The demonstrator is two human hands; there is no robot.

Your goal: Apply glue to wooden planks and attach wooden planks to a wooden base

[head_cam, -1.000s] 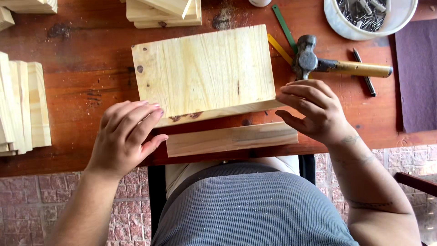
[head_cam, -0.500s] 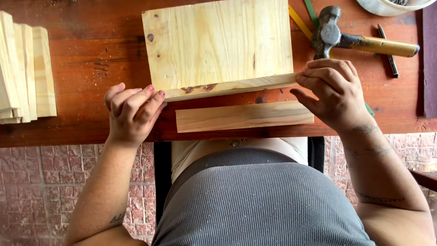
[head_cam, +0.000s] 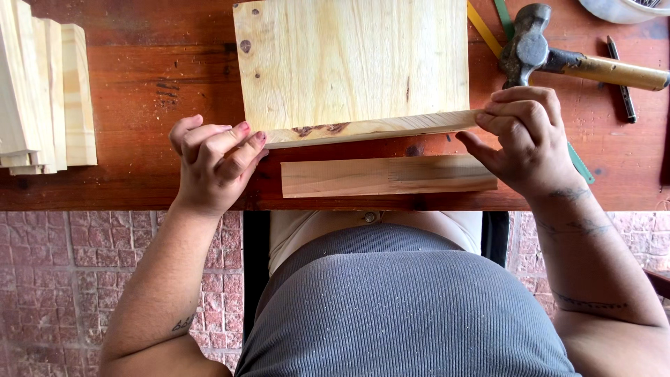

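Note:
A wide pale wooden board point(head_cam: 352, 63) lies on the reddish wooden table point(head_cam: 139, 91). A thin strip of wood point(head_cam: 370, 128) stands on edge along the board's near side. My left hand point(head_cam: 213, 160) presses its fingertips against the strip's left end. At the strip's right end, my right hand point(head_cam: 527, 136) pinches it between fingers and thumb. A flat narrow plank point(head_cam: 387, 176) lies just in front of the strip, between my hands, and my right thumb rests near its right end.
A stack of pale wooden slats point(head_cam: 42, 98) stands at the far left. A hammer point(head_cam: 558, 59) with a wooden handle lies at the upper right, beside a dark pencil-like tool point(head_cam: 621, 80), a yellow and a green strip point(head_cam: 488, 28) and a white container's rim point(head_cam: 621, 10).
My view has dropped closer to the table's near edge. My left hand has slid right to the strip's left end. My right hand keeps its hold on the right end.

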